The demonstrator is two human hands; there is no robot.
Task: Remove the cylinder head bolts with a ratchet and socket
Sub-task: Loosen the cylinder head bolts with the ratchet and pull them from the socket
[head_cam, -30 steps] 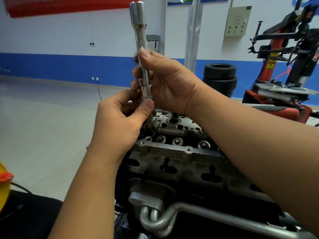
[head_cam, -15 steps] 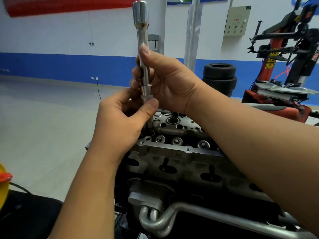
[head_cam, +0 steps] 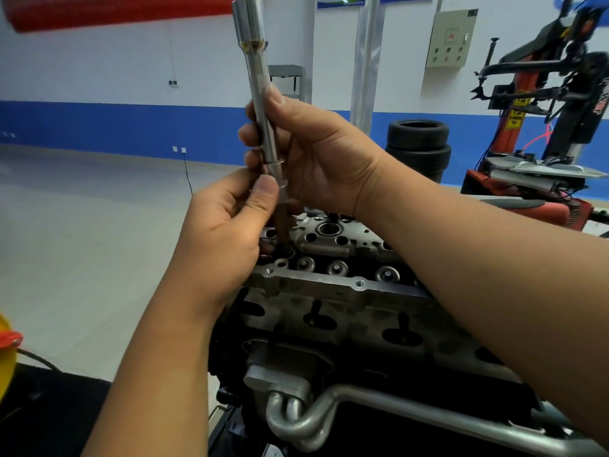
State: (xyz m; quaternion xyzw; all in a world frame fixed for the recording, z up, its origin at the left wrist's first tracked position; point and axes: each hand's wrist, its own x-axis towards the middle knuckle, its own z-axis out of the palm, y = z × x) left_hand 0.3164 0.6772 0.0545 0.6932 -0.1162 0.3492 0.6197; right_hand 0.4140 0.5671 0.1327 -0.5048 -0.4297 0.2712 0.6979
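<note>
A long chrome extension bar with socket (head_cam: 260,103) stands almost upright above the left end of the cylinder head (head_cam: 329,282), its wide end at the top of the view. My right hand (head_cam: 316,153) grips the bar around its middle. My left hand (head_cam: 224,225) pinches the lower end with thumb and fingers, just under a collar. Below the thumb a dark brownish bolt shank (head_cam: 282,225) runs down into a hole in the head. Several valve tops sit in a row along the head's near edge.
Bent metal coolant pipes (head_cam: 362,404) cross below the engine. Two stacked tyres (head_cam: 418,143) and a red tyre-changing machine (head_cam: 543,127) stand at the right rear. A yellow object (head_cam: 6,351) pokes in at the left edge. Open grey floor lies to the left.
The bar and both hands have risen slightly, and more of the dark bolt shank shows between my left thumb and the head. The bar's top now leans a little left.
</note>
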